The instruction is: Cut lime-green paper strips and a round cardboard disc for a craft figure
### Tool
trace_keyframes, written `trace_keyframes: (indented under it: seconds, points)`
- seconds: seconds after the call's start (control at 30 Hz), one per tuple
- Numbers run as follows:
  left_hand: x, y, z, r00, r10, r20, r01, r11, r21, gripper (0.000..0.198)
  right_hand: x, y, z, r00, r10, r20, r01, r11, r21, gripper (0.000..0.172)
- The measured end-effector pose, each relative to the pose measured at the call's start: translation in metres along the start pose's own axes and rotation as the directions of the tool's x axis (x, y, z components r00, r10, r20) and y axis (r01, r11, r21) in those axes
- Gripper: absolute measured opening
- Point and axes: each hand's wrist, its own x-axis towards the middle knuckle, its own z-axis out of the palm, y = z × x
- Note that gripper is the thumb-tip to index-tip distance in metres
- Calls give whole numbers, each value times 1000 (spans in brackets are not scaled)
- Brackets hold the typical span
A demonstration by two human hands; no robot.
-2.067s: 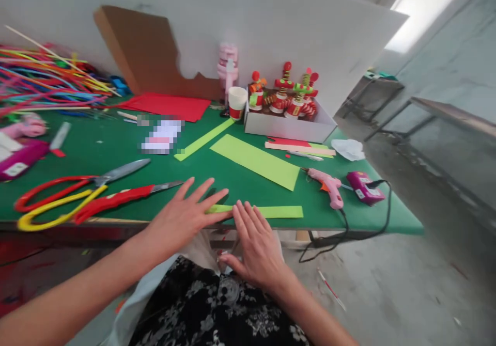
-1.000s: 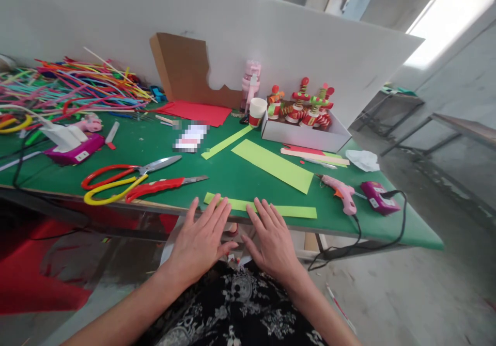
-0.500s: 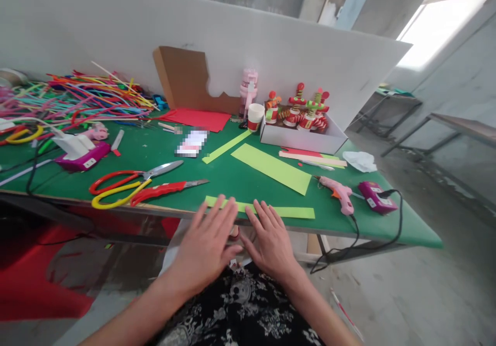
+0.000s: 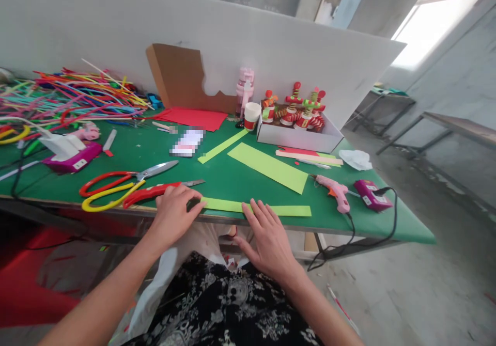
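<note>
A narrow light green paper strip (image 4: 271, 210) lies along the near edge of the green table (image 4: 232, 181). My left hand (image 4: 174, 214) sits at the strip's left end with its fingers bent and closed on that end, right beside the red-handled cutter (image 4: 155, 192). My right hand (image 4: 267, 237) is open, fingers spread, with the fingertips resting on the middle of the strip. A black floral garment covers my lap below both hands.
A wide green sheet (image 4: 267, 168) and a thin green strip (image 4: 222, 146) lie mid-table. Red-and-yellow scissors (image 4: 116, 181) are at the left. A pink glue gun (image 4: 335, 192) and purple plug (image 4: 368, 193) sit right. White box of figures (image 4: 298, 131), paper cup (image 4: 251, 114), red paper (image 4: 194, 118), pipe cleaners (image 4: 65, 95) stand behind.
My left hand has slid left from beside the right hand to the strip's left end and curled its fingers. My right hand stays flat on the strip. The view shifted slightly.
</note>
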Motion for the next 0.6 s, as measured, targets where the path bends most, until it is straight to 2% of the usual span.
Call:
trace_keyframes:
  seconds: [0.13, 0.2, 0.3, 0.4, 0.53, 0.6]
  points:
    - [-3, 6, 7, 997, 82, -16, -83, 972, -221, 24, 14, 4, -7, 1000, 6, -23, -6, 1000, 0, 63]
    - [-9, 7, 7, 991, 128, -38, -134, 952, -276, 25, 22, 8, -7, 999, -7, -52, 8, 1000, 16, 59]
    - [-16, 6, 6, 982, 176, -64, -187, 946, -264, 25, 30, 11, -5, 996, -43, -77, 47, 997, 58, 41]
    - [-17, 3, 5, 979, 199, -40, -203, 955, -215, 25, 32, 9, -3, 993, -60, -101, 68, 995, 79, 23]
    - [-12, 1, 5, 981, 191, -20, -191, 957, -217, 28, 33, 5, -9, 966, -88, -243, 86, 996, -22, 30]
    - [-10, 2, 5, 980, 199, -17, -198, 951, -237, 28, 34, 5, -13, 962, -119, -244, 107, 992, -61, 29]
